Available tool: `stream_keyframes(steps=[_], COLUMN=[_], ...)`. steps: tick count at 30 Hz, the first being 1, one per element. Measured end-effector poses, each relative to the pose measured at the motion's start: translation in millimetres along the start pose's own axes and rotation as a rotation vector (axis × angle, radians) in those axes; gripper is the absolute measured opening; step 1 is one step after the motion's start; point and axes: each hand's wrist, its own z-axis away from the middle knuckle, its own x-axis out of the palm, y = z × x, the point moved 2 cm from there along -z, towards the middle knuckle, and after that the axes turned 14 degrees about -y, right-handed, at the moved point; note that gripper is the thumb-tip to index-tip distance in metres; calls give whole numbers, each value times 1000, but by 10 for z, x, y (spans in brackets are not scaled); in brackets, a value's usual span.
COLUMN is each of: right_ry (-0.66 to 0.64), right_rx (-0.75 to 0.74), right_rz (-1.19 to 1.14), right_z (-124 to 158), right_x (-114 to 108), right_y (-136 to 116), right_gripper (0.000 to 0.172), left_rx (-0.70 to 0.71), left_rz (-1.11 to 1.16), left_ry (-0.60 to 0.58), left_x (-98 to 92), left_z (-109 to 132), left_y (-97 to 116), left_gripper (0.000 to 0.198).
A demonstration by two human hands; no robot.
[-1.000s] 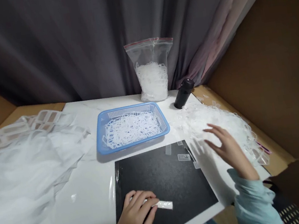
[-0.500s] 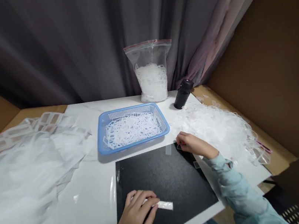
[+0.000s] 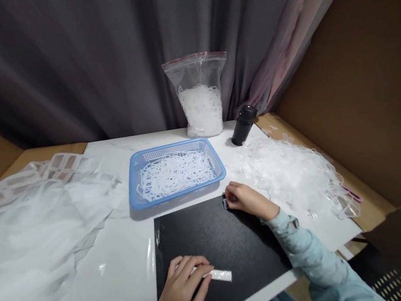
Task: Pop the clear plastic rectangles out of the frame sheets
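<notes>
Clear strip point(image 3: 225, 204) at edge of black mat point(image 3: 216, 254)

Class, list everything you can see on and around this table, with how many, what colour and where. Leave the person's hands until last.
zip bag: one, clear with a red seal, far edge of the table, full of white loops
bottle: one, black, right of the bag
basket: one, blue, middle of the table, holding white loops
loose loops: one heap, white, right side
plastic sheeting: one heap, white, left side
mat: one, black, near edge of the table
curtain: one, grey, behind the table
strip: one, white, in the left hand
small piece: one, clear, at the right hand's fingertips
left hand: one, on the mat
right hand: one, far edge of the mat
sleeve: one, pale blue, right arm
</notes>
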Motion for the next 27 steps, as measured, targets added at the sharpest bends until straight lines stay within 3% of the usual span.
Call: stream_keyframes(steps=[4,9,13,16,19,23,26,27], right_ry=[10,90,136,126,91,93,341,461], right_rx=[23,140,313,389,408,392,457,486], right_rz=[-52,-136,-153,-157,-148,-94,30,80], right_z=[134,748,1159,1209,1120,1074,1253,1347], right_x=[-48,-143,38,217,250,-115,-650,-824], right_y=[-22,39,195,273,311,396,475,483], right_gripper=[19,7,8,12,11,16,10,21], left_rx=[3,3,20,29,22,19,14,14], left_rz=[1,1,-4,-2,1,-1,16,24], left_ry=[-13,-3,-3,-2,-22,-49,-43,-37], left_x=[-10,-34,-33,-18,-1,4,-8,-13], left_z=[-6,-18,-33,-39,-37,-26,-25,-27], left_y=[-1,13,37,33,7,-17,-16,-13], left_gripper=[19,19,21,20,19,19,17,16])
